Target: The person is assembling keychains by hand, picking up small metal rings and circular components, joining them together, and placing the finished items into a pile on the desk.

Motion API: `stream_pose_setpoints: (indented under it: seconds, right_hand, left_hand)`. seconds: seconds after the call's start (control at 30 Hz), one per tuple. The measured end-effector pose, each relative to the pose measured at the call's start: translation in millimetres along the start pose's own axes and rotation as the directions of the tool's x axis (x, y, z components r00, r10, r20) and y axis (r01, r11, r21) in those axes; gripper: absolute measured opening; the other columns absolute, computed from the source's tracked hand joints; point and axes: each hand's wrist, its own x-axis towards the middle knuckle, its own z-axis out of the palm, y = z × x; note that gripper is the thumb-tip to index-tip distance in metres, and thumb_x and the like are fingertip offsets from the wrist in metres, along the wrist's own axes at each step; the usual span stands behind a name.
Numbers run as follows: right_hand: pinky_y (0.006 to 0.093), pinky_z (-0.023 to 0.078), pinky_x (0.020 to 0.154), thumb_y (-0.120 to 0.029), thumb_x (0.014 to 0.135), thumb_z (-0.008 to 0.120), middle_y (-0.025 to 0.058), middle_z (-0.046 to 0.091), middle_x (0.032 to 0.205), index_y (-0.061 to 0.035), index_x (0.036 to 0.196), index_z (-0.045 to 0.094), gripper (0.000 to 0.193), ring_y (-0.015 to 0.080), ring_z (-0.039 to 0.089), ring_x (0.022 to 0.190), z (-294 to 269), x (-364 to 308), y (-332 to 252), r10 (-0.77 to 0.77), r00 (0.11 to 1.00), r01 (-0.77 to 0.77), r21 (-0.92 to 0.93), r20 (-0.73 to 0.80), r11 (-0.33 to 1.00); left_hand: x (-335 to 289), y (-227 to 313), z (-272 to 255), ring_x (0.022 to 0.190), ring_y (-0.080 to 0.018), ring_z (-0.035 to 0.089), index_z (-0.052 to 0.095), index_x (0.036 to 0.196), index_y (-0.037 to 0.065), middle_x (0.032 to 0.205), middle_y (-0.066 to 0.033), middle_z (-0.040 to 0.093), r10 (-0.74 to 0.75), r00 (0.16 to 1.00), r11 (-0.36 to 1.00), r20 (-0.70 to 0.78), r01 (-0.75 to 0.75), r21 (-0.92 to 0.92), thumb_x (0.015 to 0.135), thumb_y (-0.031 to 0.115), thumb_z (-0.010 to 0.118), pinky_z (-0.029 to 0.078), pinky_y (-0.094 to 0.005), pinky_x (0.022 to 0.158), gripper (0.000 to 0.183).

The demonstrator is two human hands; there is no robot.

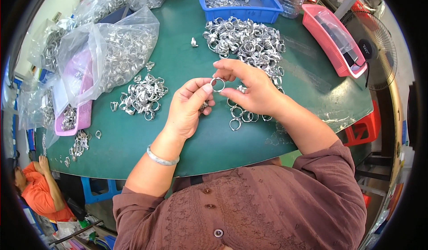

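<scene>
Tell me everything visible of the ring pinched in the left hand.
The ring is a thin, silvery band, metallic in look, its open centre facing the camera. It is held above the green table, pinched at its left edge by the left hand. The right hand is close beside it; contact there is unclear.

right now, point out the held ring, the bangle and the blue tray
Held ring (224,85): head view, right side of its band
Bangle (162,161): head view, middle of its band
Blue tray (260,15): head view, its near wall

The rings (243,40) are silver, the table (133,143) green, the tray (243,15) blue, the embroidered shirt (267,205) brown.
</scene>
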Motion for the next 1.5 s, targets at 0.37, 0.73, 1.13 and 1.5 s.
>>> stream_pose_setpoints:
  seconds: [0.37, 0.73, 1.13, 1.5]
  right_hand:
    - [0.0345, 0.047, 0.074, -0.003, 0.074, 0.062, 0.0118, 0.060, 0.092, -0.0024, 0.104, 0.054, 0.031, 0.0272, 0.059, 0.086, -8.3, -4.0, 9.8, -0.045, 0.998, 0.042, -0.089, -0.036, 0.995]
    - [0.0379, 0.034, 0.082, -0.016, 0.066, 0.066, 0.0048, 0.053, 0.091, -0.0063, 0.073, 0.061, 0.013, 0.0238, 0.046, 0.093, -12.4, 4.8, 8.0, -0.084, 0.910, 0.269, -0.423, 0.406, 0.865]
    - [0.0388, 0.034, 0.081, -0.002, 0.061, 0.061, 0.0090, 0.053, 0.084, -0.0032, 0.071, 0.056, 0.012, 0.0287, 0.047, 0.087, 4.9, -4.1, -9.0, -0.044, 0.934, 0.231, -0.504, 0.356, 0.833]
    - [0.0373, 0.036, 0.075, 0.004, 0.065, 0.054, 0.0119, 0.050, 0.079, -0.0014, 0.073, 0.048, 0.012, 0.0299, 0.046, 0.080, 8.6, 5.0, -8.6, -0.043, 0.950, 0.188, -0.455, 0.309, 0.870]
  left_hand:
    - [-1.1, 0.3, -5.0, 0.067, -0.0111, 0.050, 0.055, 0.103, 0.002, 0.079, -0.0018, 0.053, -0.127, 0.987, 0.975, 0.096, 0.142, -0.172, 0.088, 0.020, 0.047, 0.038, -0.0222, 0.054, 0.024]
    - [2.3, 9.1, -15.8, 0.068, -0.0120, 0.050, 0.052, 0.103, 0.000, 0.078, -0.0046, 0.053, -0.079, 0.989, 0.967, 0.122, 0.105, -0.233, 0.088, 0.021, 0.048, 0.038, -0.0208, 0.051, 0.026]
    - [8.5, -1.4, -18.7, 0.065, -0.0104, 0.057, 0.056, 0.093, 0.012, 0.080, 0.0006, 0.059, -0.061, 0.991, 0.939, 0.117, 0.097, -0.331, 0.087, 0.036, 0.050, 0.044, -0.0218, 0.048, 0.025]
    - [18.0, -3.9, -22.9, 0.068, -0.0252, 0.054, 0.057, 0.077, 0.007, 0.077, -0.0101, 0.056, 0.574, 0.819, 0.596, -0.008, -0.411, 0.689, 0.072, 0.017, 0.060, 0.044, -0.0350, 0.061, 0.012]
